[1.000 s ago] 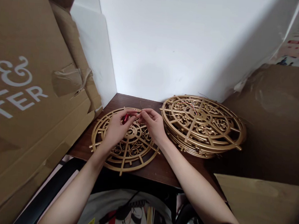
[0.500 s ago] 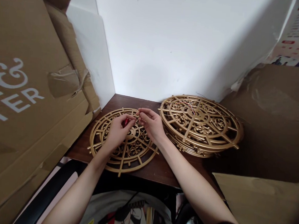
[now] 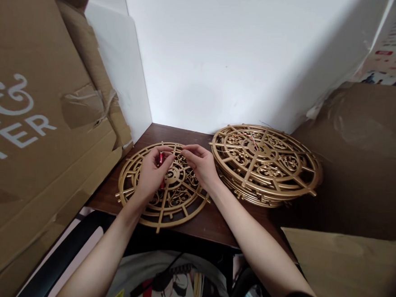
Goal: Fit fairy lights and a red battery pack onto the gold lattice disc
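A gold openwork disc with spokes and scrollwork lies flat on the dark brown table. Above its left half, my left hand is closed around a slim, shiny red cylinder, whose lower end shows below the fingers. Close by on the right, my right hand has thumb and forefinger pinched together over the far part of the disc. What that pinch holds, if anything, is too small to make out. The fingertips of both hands are a short gap apart.
A stack of similar gold discs stands to the right, with thin coloured wires on top. Cardboard boxes flank the table at left and right. A white wall panel rises behind.
My left hand has moved slightly left, away from the right hand, and more of the red cylinder now shows. My right hand has hardly moved.
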{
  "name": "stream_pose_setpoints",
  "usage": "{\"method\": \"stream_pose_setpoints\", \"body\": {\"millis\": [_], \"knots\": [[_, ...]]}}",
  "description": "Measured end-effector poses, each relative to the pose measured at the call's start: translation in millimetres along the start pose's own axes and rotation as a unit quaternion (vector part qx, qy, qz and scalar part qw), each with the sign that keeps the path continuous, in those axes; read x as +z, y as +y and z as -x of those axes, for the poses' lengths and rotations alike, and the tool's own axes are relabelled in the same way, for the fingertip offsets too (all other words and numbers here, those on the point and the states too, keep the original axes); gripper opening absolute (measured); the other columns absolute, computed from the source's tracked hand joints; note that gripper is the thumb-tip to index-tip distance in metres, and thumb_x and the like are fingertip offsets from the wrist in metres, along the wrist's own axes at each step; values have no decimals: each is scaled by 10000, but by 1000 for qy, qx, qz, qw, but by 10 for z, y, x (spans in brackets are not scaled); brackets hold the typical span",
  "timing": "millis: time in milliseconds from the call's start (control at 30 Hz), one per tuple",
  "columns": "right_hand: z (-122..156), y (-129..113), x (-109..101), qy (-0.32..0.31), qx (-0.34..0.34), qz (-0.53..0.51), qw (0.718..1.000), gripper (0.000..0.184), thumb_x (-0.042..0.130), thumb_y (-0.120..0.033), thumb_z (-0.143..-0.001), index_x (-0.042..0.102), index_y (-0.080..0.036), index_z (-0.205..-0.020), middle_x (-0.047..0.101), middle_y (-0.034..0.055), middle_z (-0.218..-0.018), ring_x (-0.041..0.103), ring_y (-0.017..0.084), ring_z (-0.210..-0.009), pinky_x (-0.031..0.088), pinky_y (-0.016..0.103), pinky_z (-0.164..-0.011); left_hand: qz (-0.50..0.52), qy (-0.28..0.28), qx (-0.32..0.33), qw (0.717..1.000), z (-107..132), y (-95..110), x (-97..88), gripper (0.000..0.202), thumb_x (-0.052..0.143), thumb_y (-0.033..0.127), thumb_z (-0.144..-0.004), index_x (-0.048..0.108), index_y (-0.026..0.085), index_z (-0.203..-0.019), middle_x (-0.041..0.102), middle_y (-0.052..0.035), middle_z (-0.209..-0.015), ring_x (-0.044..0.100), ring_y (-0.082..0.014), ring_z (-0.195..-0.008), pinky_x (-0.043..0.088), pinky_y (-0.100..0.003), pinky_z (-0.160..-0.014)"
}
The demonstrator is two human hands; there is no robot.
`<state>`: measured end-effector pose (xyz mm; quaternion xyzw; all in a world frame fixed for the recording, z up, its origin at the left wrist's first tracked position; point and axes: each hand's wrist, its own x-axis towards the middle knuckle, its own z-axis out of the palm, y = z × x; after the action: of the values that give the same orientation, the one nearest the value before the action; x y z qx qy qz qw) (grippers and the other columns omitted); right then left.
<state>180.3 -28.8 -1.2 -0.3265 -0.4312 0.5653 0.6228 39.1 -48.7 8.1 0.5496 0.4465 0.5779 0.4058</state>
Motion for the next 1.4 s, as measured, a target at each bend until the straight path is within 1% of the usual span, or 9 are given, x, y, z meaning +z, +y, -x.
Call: {"method": "stream_pose_setpoints", "body": {"millis": [167,267,367,633,767,933,1067,1200,1400], "knots": [[30,-1,25,-7,-59,73,996,205,808,-317,-617,712,-186,-741,677,-8,-717,580,118,-662,464,250,-644,14,18,11,1000,9,66,51,284,752,313,-706,638,166,-921,634,-16,-810,543,-105,-647,408,-208,-557],[50,-30,51,-10,-78,116,990,190,796,-334,-634,711,-188,-720,682,5,-716,587,134,-662,478,269,-651,43,26,9,999,-11,59,76,278,757,297,-689,627,168,-898,619,2,-759,503,-83,-571,386,-206,-523],[57,-47,63,-9,-82,128,988,190,788,-345,-643,708,-190,-719,686,9,-719,594,141,-669,488,275,-652,61,27,3,998,-23,36,80,271,753,276,-684,615,170,-892,599,19,-716,469,-70,-526,366,-201,-496],[58,-14,51,-35,-89,127,987,184,767,-353,-679,717,-191,-750,692,13,-746,614,146,-706,504,279,-680,61,30,9,998,-11,35,71,282,761,269,-677,612,167,-895,608,8,-763,479,-69,-551,373,-197,-504],[58,-1,51,-35,-73,124,989,199,775,-360,-664,711,-189,-743,690,10,-727,612,142,-682,505,278,-669,62,36,12,997,-16,21,80,271,755,274,-680,609,170,-883,605,13,-760,473,-68,-541,370,-199,-499],[57,6,66,-35,-44,94,994,223,767,-375,-665,675,-185,-738,661,-14,-671,581,114,-573,501,262,-597,46,40,13,998,-24,-35,72,267,745,269,-683,618,171,-895,612,8,-785,498,-75,-575,377,-200,-520],[57,12,71,-44,-28,72,996,215,748,-366,-679,650,-191,-757,671,-17,-684,598,110,-570,505,251,-588,40,40,8,998,-24,-51,68,256,737,268,-685,616,170,-889,602,11,-766,505,-80,-577,379,-202,-523],[51,17,64,-45,-7,60,997,210,740,-347,-684,637,-184,-769,676,-21,-687,601,97,-549,476,224,-548,58,40,2,998,-23,-50,75,245,731,250,-678,609,167,-874,584,15,-738,524,-89,-591,376,-198,-515],[47,22,45,-44,19,67,997,216,761,-343,-668,672,-178,-774,676,-12,-662,604,107,-575,481,236,-570,46,41,1,998,-24,-78,70,235,733,265,-690,616,168,-869,596,6,-753,507,-84,-579,384,-198,-516]]}}
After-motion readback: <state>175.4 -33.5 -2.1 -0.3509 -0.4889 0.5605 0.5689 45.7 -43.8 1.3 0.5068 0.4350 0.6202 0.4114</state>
